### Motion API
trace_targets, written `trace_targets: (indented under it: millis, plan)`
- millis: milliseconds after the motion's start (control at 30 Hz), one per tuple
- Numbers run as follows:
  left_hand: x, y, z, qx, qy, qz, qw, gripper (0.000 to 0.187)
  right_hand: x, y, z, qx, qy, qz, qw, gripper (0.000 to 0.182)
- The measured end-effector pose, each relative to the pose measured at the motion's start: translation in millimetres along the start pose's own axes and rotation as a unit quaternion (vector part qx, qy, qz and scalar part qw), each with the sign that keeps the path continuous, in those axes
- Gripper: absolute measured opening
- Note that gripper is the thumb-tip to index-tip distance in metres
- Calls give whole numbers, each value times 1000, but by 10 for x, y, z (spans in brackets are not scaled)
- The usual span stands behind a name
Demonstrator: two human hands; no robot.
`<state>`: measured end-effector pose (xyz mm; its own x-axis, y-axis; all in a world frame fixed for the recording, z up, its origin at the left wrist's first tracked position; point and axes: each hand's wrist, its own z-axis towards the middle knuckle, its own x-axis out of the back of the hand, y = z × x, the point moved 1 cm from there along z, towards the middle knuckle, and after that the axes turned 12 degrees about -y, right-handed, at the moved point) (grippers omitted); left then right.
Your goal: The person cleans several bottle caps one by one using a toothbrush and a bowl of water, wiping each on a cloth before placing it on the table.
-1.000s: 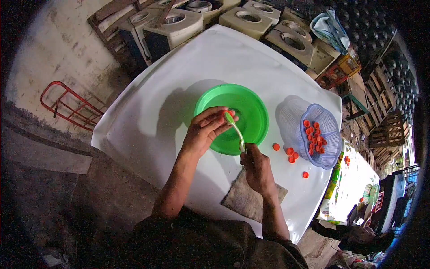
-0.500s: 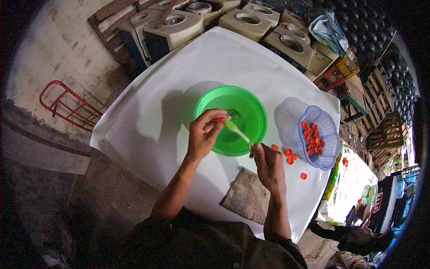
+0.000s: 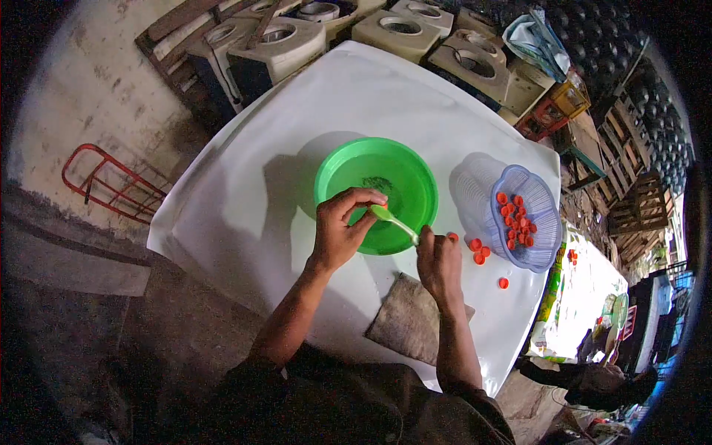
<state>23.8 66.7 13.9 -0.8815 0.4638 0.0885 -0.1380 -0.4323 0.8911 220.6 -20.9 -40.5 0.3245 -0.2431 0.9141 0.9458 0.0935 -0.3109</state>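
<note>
Over the green basin point(image 3: 326, 167), my left hand point(image 3: 343, 230) pinches a small red bottle cap point(image 3: 383, 205) between thumb and fingers. The basin holds water with a dark patch at its bottom. My right hand point(image 3: 439, 267) is closed around the handle of a slim green-and-white brush point(image 3: 400, 225), whose light green head meets the cap. Several loose red caps point(image 3: 480, 256) lie on the white table to the right of my right hand. Beneath my right wrist is a grey-brown cloth point(image 3: 404, 319).
A blue-violet plastic basket point(image 3: 545, 237) with several red caps stands at the table's right. Old cream-coloured casings with round openings point(image 3: 278, 44) line the table's far edge. A red metal frame point(image 3: 111, 178) is at the left, wooden pallets point(image 3: 634, 211) at the right.
The brush head has shifted slightly against the cap, and my right hand has turned and moved a little. The whole view has drifted slightly. Both hands keep their hold.
</note>
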Motion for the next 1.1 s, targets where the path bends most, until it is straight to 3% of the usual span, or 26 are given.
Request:
trace_targets:
  millis: [33,100,167,300,400,433,533,567,667,700,800,833,933,967,1067,1100]
  plan:
    - [0,-10,9,4,10,-4,1000,18,-15,-34,45,47,74,-35,996,20]
    - [9,-61,-8,11,35,-9,999,19,13,21,62,-39,-40,-13,998,23]
    - [41,-112,-22,17,52,-7,998,21,-41,154,41,-39,-47,-3,998,25]
    - [8,-58,-21,2,31,49,998,21,103,-143,100,53,131,10,990,25]
    - [1,-39,-3,-35,29,55,997,23,-107,115,61,28,84,-14,996,21]
    - [15,-70,-14,-37,33,39,998,23,-90,167,49,-19,5,28,999,17]
    - [-6,-86,9,-17,20,33,999,24,103,-9,41,56,73,7,996,20]
    - [-31,-78,13,-5,12,38,999,24,133,-62,26,57,94,90,990,18]
    - [-73,-30,11,-21,12,52,998,23,2,74,-9,-16,-27,71,997,10]
    - [-60,-60,14,-25,10,62,998,22,2,70,8,-16,-15,8,1000,3]
    - [15,-186,10,-69,-6,82,994,21,159,23,3,-21,-31,-16,999,14]
    - [2,-176,1,-41,-2,35,999,20,229,-46,8,52,60,-22,997,15]
    - [-74,-117,-22,17,-1,-83,996,18,210,-72,13,83,57,-15,995,16]
    - [-72,-111,-34,19,-10,-103,994,17,60,61,-19,25,6,5,1000,15]
    - [-25,-115,-41,36,-7,-109,993,17,-15,160,-13,-60,5,-8,998,15]
    - [-11,-121,-38,46,-3,-102,994,17,110,89,3,1,22,-5,1000,13]
